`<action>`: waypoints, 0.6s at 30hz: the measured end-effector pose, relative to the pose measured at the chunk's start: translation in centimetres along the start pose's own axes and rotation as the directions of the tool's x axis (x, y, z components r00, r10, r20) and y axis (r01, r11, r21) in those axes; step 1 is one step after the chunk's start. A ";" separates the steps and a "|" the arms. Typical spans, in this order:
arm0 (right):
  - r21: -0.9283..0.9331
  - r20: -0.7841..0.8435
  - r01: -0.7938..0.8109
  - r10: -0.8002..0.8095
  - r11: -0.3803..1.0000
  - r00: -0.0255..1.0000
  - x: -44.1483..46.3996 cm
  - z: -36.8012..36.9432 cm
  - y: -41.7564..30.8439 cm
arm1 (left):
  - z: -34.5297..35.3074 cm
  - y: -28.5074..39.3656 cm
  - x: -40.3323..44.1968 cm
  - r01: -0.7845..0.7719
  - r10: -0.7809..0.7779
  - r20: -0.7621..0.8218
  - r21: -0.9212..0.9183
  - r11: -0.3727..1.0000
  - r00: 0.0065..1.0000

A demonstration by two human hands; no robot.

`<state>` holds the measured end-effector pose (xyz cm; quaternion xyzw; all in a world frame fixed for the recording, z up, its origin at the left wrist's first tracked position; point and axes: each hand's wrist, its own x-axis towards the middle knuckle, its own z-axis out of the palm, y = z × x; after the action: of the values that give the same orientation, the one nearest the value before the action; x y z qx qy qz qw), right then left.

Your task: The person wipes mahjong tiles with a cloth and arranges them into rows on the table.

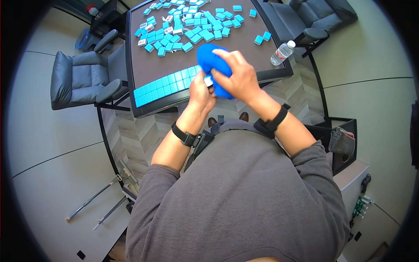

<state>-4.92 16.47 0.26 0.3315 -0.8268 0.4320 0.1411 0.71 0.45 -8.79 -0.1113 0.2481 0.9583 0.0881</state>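
Observation:
My right hand (241, 77) is closed around a bright blue cloth (214, 56), which bunches up above and below the fingers. Close beside it, my left hand (201, 92) grips a mahjong tile (208, 81) whose white side partly shows against the cloth. The cloth and fingers cover the rest of that tile. Just left of my hands, a double row of blue-backed mahjong tiles (163, 86) lines the near edge of the table. Farther back, many loose tiles (196, 30) lie scattered, mostly blue side up, a few showing white faces.
A dark-rimmed table (144, 56) stands before me. On its right corner is a water bottle (283, 53), with two separate tiles (262, 38) behind it. Grey armchairs flank the table at left (85, 78) and right (312, 19). A black open box (345, 144) is at my right side.

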 end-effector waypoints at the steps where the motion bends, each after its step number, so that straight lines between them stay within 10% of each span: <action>1: -0.079 0.003 -0.046 0.046 0.996 0.999 0.2 0.5 1.6 | 1.8 0.5 -0.8 -0.056 0.060 -0.110 0.036 0.998 0.992; 6: -0.016 -0.053 -0.234 0.233 0.972 0.971 -0.2 -0.8 4.4 | 4.3 3.2 -3.6 -0.244 0.255 -0.254 0.072 0.967 0.933; 17: 0.145 -0.059 0.195 -0.189 0.970 0.980 1.1 0.4 -2.6 | 8.3 1.7 -3.3 -0.265 0.304 -0.447 0.148 0.953 0.841; 18: 0.069 -0.050 0.113 -0.110 0.991 0.993 1.3 0.7 -1.0 | 3.4 2.3 -3.2 -0.176 0.224 -0.194 0.238 0.955 0.955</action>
<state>-5.24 14.97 1.16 0.3720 -0.7874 0.4605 0.1722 2.65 -0.20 -4.04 -0.1799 0.3699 0.9111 -0.0260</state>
